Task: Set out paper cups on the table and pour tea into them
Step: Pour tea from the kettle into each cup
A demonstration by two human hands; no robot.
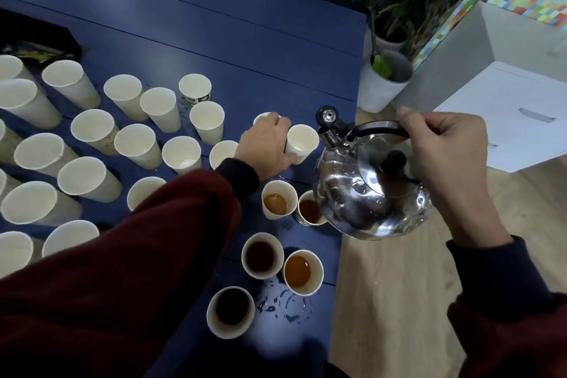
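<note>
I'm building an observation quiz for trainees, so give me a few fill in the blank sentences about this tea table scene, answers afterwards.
1. The right hand holds the steel ___ by its black handle.
2. Exactly ___ cups hold tea.
3. The cup that the left hand grips is ___.
4. The table is coloured ___.
Missing words: kettle; five; empty; blue.
</note>
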